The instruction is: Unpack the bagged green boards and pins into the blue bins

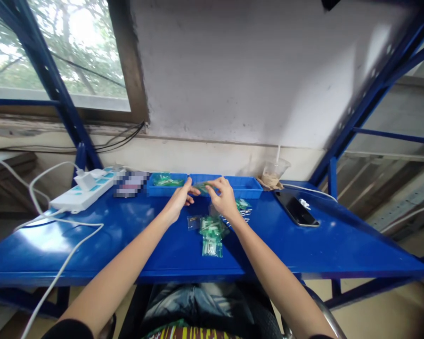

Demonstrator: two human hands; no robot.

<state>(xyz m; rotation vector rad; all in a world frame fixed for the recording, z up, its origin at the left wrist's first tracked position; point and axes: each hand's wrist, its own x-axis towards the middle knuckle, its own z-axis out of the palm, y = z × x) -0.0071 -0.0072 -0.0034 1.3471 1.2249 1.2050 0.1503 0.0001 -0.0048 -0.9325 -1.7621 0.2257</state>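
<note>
My left hand [179, 199] and my right hand [223, 197] meet over the back of the blue table [92, 235]. Together they pinch a small clear bag of green parts [202, 187], held just in front of the blue trays. Below my hands lies a pile of small clear bags [212, 231] with green and white parts. One small dark bag [193, 221] lies to its left. Loose metal pins [243, 214] lie by my right wrist.
Two blue trays [249, 187] stand at the back; the left one [167, 182] holds green bags. A white power strip [86, 188] with cables sits at back left. A plastic cup [273, 172] and a black phone [297, 209] lie at right. A blue steel frame flanks the table.
</note>
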